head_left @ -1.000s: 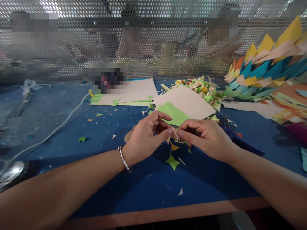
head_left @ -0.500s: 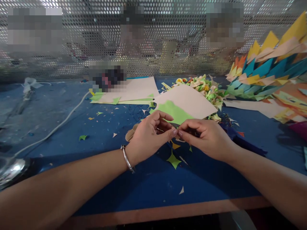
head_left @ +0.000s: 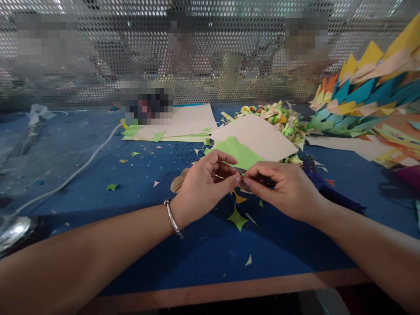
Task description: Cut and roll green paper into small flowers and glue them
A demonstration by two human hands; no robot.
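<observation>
Blue worktable (head_left: 82,175), perforated metal screen (head_left: 210,57) behind, bright backlight

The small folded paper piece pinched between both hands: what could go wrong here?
The small folded paper piece is almost hidden by the left hand and right hand, so a fold may go crooked. If dropped, it could get lost among the green paper scraps on the blue table.

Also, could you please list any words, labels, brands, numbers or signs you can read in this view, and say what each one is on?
None can be read.
The cream sheet, the green paper and the coloured paper stack show no print.
The object by the mesh wall is blurred out, so any label on it is unreadable.
The small piece pinched between the left hand and right hand is mostly hidden.
</observation>
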